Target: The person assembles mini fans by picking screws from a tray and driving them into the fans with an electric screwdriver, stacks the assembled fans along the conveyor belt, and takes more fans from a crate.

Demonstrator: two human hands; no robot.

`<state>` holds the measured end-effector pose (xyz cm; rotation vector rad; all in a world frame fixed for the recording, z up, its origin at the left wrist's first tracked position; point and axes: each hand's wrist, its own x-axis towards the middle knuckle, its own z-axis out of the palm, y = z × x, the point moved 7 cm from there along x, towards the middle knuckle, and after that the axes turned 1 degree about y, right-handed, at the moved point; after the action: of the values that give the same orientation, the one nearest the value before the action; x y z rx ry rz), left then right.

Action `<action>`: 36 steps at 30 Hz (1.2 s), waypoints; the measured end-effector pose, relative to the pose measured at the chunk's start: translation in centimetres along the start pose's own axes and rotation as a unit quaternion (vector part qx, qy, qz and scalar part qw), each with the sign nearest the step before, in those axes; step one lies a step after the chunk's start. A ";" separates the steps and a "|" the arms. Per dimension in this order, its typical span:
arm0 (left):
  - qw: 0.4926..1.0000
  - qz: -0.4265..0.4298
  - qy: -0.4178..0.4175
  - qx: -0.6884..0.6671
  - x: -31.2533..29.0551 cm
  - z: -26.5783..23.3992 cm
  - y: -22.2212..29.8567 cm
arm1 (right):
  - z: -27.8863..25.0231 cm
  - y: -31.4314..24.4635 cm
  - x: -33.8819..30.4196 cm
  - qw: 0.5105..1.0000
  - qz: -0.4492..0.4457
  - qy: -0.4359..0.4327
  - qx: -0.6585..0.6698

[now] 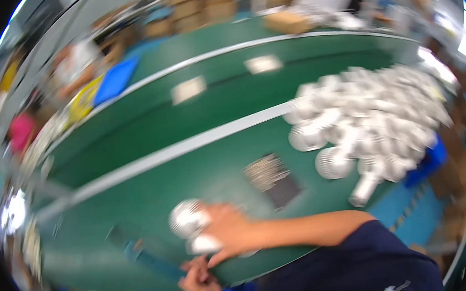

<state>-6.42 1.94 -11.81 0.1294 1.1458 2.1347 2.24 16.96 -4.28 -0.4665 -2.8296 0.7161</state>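
My right hand [230, 228] reaches across from the right, its fingers closed over a white part [188, 218] with a round, ribbed head and a short neck. The part rests on or just above the green work surface [104, 272]. My left hand [201, 282] is at the near edge, just below the part, with its fingers curled together; what they hold is blurred. A long teal, tool-like thing [148, 259] runs from near the left fingertips toward the left. Right of the part lies a dark flat tray [273, 181] with small light metallic pieces over its far half.
A big heap of similar white parts [372, 119] covers the right side. A pale rail [188, 148] divides the bench from a green belt [210, 91]. Beyond stand a blue bin [116, 80], a cardboard box [286, 23] and a person [74, 65] at the far left.
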 end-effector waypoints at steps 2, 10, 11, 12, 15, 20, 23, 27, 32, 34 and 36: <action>0.996 0.023 -0.052 -0.072 -0.2 -1.2 1.5 | 1.2 -1.5 1.2 0.999 0.026 -0.025 -0.021; 0.998 -0.019 -0.039 -0.039 0.6 0.6 0.3 | -4.0 2.2 0.6 0.990 0.069 0.077 0.096; 0.998 -0.027 -0.025 -0.043 0.5 0.4 0.0 | -5.9 2.6 -0.2 0.979 0.069 0.146 0.127; 0.998 -0.019 -0.043 -0.038 0.8 -0.4 0.1 | -7.3 3.1 -0.5 0.982 0.078 0.127 0.113; 0.999 -0.002 -0.030 -0.037 0.5 0.0 0.5 | -13.7 5.7 -5.3 0.946 0.076 0.287 0.127; 0.999 -0.026 0.027 -0.034 0.4 -1.3 0.9 | -26.8 12.1 -20.9 0.900 0.174 0.388 -0.090; 0.996 0.005 -0.068 -0.051 2.4 -4.4 0.4 | -34.7 19.4 -32.0 0.802 0.320 0.429 -0.264; 0.924 0.253 -0.078 0.277 4.5 -9.7 -0.6 | -41.3 30.0 -43.7 0.754 0.566 0.254 -0.217; 0.960 0.185 0.027 0.210 3.7 -8.1 0.5 | -38.7 38.7 -49.3 0.729 0.602 0.167 -0.279; 0.964 0.127 0.068 0.225 2.6 -6.2 1.1 | -36.6 39.9 -48.8 0.730 0.619 0.165 -0.238; 0.964 0.124 0.065 0.226 2.7 -5.7 1.4 | -35.9 40.6 -48.5 0.738 0.602 0.169 -0.253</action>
<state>-11.45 -0.87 -14.77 0.3608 1.7627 2.0770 66.98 49.63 2.06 -2.3049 -1.9978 -0.1038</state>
